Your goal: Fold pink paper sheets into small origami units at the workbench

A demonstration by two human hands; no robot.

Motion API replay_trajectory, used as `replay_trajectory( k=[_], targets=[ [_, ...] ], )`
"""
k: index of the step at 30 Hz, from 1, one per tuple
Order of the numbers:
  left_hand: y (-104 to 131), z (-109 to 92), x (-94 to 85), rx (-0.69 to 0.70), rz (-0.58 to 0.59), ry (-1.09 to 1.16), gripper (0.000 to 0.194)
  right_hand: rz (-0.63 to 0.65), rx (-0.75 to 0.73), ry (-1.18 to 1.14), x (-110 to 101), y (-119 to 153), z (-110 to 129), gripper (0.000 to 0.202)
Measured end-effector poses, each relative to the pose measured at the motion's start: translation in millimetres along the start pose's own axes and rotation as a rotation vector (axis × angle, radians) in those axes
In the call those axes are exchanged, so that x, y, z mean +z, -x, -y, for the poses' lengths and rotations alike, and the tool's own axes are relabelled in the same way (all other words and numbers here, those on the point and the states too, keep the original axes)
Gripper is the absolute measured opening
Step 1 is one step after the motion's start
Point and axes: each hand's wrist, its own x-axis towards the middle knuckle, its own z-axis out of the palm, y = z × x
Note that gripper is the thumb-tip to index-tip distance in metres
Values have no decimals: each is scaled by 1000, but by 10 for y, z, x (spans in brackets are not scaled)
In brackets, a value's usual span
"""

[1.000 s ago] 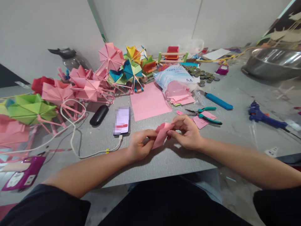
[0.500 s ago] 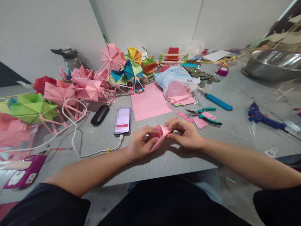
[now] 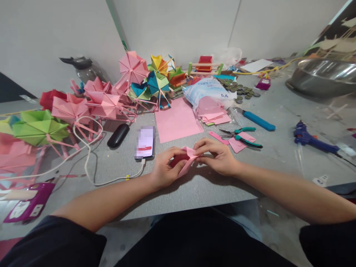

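Observation:
A small folded pink paper piece (image 3: 187, 167), hollow inside, is held just above the near part of the table. My left hand (image 3: 164, 167) grips its left side, thumb at the near wall and fingers on the far side. With thumb and index finger, my right hand (image 3: 215, 155) pinches the paper's right corner. Beyond the hands lies a flat pink sheet (image 3: 176, 124). To the right, green-handled pliers (image 3: 241, 136) rest on small pink cards (image 3: 236, 145), beside a pink strip-like tool (image 3: 218, 137).
A phone (image 3: 146, 142) on a white cable (image 3: 111, 183) and a black case (image 3: 118, 136) lie to the left. Pink paper wheels (image 3: 104, 104) stand behind them. On the right are a blue cutter (image 3: 258, 120), a blue glue gun (image 3: 314, 139) and a metal bowl (image 3: 319, 81).
My right fingers have shifted slightly left along the paper's corner. The folded piece shows a wider opening, and its top corner sits flatter.

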Motion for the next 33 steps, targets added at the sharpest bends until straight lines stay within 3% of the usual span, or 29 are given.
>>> replay_trajectory(
  k=[10, 16, 28, 33],
  targets=[
    [-20, -74, -92, 51, 74, -17, 33, -25, 95, 51, -27, -35, -27, 6],
    [-15, -160, 2, -11, -15, -110, 6, -38, 100, 90, -32, -51, -36, 9],
    [-34, -125, -14, 123, -89, -184, 11, 94, 74, 127, -46, -38, -108, 16],
    [-46, -139, 4, 130, -91, -187, 8, 76, -54, 237, -62, -14, -165, 22]
  ],
)
